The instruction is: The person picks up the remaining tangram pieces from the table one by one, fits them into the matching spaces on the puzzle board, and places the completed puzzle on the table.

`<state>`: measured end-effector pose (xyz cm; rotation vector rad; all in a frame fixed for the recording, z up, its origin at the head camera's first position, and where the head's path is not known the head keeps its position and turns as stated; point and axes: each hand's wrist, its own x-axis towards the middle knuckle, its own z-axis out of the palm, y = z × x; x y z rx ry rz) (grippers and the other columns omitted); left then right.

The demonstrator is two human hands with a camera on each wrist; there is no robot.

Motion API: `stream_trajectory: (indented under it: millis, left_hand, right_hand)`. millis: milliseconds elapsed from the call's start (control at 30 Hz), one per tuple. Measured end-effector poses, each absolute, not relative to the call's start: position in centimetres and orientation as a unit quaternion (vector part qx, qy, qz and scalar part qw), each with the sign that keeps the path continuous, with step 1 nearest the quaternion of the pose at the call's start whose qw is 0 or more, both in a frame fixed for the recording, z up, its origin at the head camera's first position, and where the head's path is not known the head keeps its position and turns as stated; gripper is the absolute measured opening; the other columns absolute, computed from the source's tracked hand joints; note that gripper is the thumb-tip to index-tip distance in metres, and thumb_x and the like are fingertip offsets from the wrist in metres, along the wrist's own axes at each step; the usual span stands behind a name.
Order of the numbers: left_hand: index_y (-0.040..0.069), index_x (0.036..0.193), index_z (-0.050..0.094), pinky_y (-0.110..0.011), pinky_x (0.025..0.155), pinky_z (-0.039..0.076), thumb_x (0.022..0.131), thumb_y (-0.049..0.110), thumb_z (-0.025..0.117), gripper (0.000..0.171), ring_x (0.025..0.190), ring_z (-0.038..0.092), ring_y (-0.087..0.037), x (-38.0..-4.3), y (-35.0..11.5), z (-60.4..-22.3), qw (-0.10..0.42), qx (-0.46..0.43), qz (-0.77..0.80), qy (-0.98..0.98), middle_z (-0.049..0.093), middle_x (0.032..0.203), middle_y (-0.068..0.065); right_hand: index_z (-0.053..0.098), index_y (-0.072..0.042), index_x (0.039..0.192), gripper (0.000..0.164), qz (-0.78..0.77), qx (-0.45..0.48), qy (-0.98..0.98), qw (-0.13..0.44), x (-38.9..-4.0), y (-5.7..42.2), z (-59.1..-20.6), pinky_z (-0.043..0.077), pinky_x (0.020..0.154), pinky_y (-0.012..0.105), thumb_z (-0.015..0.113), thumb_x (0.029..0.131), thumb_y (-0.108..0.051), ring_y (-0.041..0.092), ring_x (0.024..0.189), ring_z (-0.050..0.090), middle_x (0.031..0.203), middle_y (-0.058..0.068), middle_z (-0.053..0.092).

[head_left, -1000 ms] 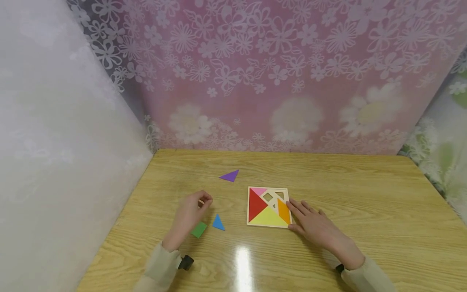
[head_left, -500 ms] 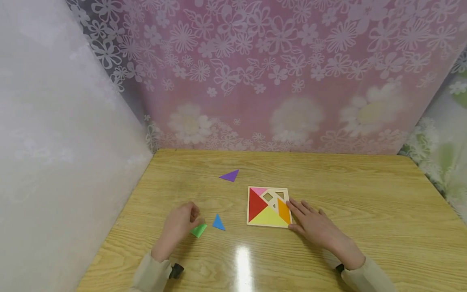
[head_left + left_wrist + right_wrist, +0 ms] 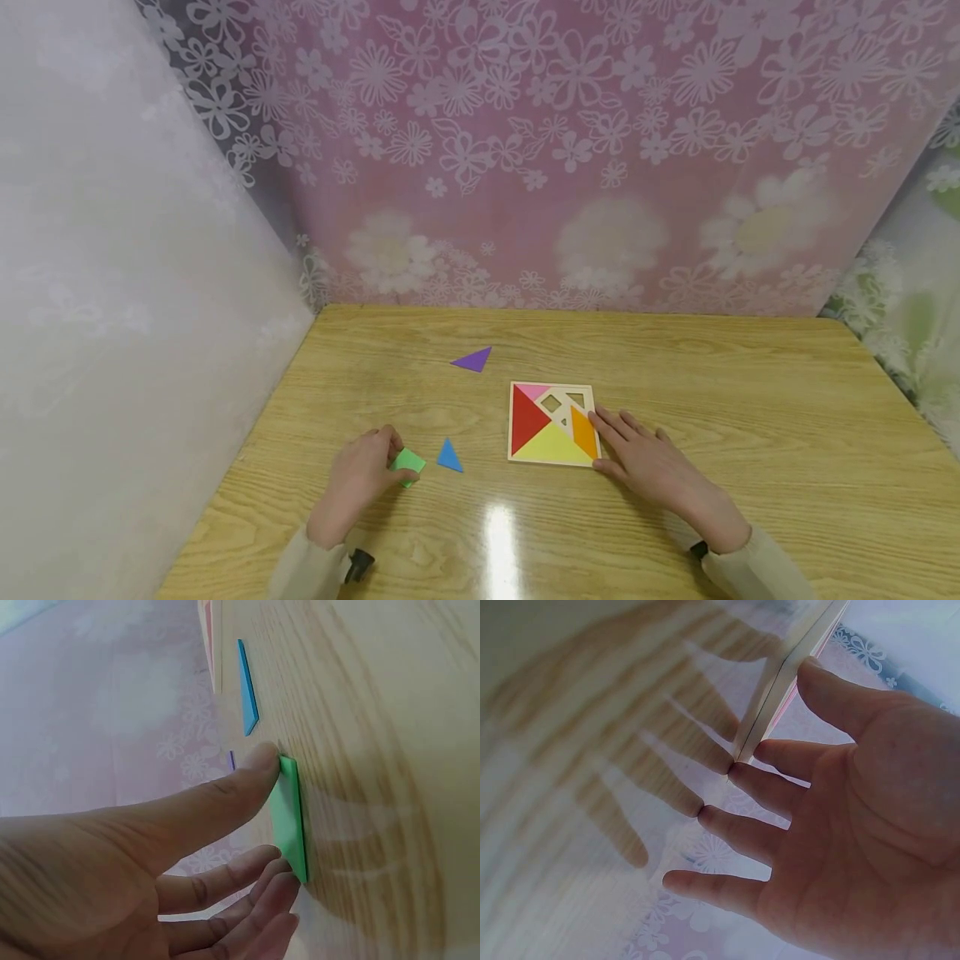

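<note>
Pink floral cloth (image 3: 480, 167) hangs behind a wood-grain table (image 3: 750, 375) in the head view, meeting its far edge at twelve o'clock. Measured from the square board (image 3: 566, 412), a broad stretch of wood runs out toward three, with a narrower stretch toward nine. The green square (image 3: 408, 461), flat, bright and sharp-cornered, is near half past eight, pinched between the thumb and fingers of the left hand (image 3: 356, 477). Just beside it, toward the board, lies a blue triangle (image 3: 449, 457); a purple triangle (image 3: 473, 360) lies at ten. The pale-framed board holds a red triangle (image 3: 527, 421) at nine, a yellow triangle (image 3: 555, 446) at six, an orange parallelogram (image 3: 584, 433) at four and a pink piece (image 3: 532, 392) at eleven; its recesses show toward twelve and one. The right hand (image 3: 648, 467), unclenched, touches the board's edge at three.

From the left wrist, the thumb meets the green square's twelve o'clock end, the fingers its six o'clock end; whether it is lifted cannot be told.

From the right wrist, straight, spread fingers point toward nine, thumb and index against the board's edge, their reflections on the glossy wood.
</note>
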<state>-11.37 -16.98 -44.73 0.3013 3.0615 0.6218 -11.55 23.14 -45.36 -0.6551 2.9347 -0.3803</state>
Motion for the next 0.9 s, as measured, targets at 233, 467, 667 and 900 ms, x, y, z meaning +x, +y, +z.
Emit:
stream_trajectory:
  millis: [233,467,667,900]
  left_hand:
    - [0.005,0.094,0.063,-0.025,0.051,0.044,0.070,0.031,0.093,0.046,0.060,0.046,-0.010,-11.18,-16.60,-44.45,-0.014,0.107,0.169,0.980,0.055,0.076,0.000]
    - [0.003,0.095,0.064,-0.026,0.053,0.047,0.068,0.029,0.093,0.048,0.062,0.050,-0.012,-11.41,-16.54,-44.48,-0.005,0.089,0.169,0.982,0.059,0.078,-0.002]
    - [0.006,0.088,0.062,-0.027,0.055,0.045,0.068,0.029,0.094,0.043,0.064,0.049,-0.013,-11.64,-16.67,-44.63,0.016,0.071,0.181,0.981,0.054,0.076,0.000]
    - [0.006,0.091,0.063,-0.022,0.046,0.034,0.079,0.023,0.086,0.031,0.053,0.041,-0.010,-11.86,-16.72,-45.16,-0.014,0.078,0.198,0.977,0.054,0.066,0.002]
  right_hand:
    - [0.041,-0.005,0.154,0.065,-0.128,-0.215,0.967,0.052,-11.43,23.12,-45.34,0.034,0.096,0.080,0.060,0.101,-0.037,0.049,0.139,0.042,0.158,0.017,0.041]
    - [0.041,-0.005,0.154,0.065,-0.129,-0.215,0.967,0.052,-11.39,23.13,-45.36,0.034,0.096,0.080,0.060,0.101,-0.037,0.049,0.139,0.042,0.158,0.017,0.041]
    - [0.041,-0.005,0.154,0.065,-0.130,-0.217,0.966,0.051,-11.46,23.21,-45.48,0.035,0.095,0.080,0.060,0.101,-0.038,0.049,0.138,0.042,0.157,0.016,0.041]
    - [0.041,-0.006,0.154,0.064,-0.131,-0.218,0.966,0.048,-11.47,23.22,-45.54,0.034,0.096,0.080,0.060,0.102,-0.036,0.049,0.138,0.043,0.157,0.016,0.042]
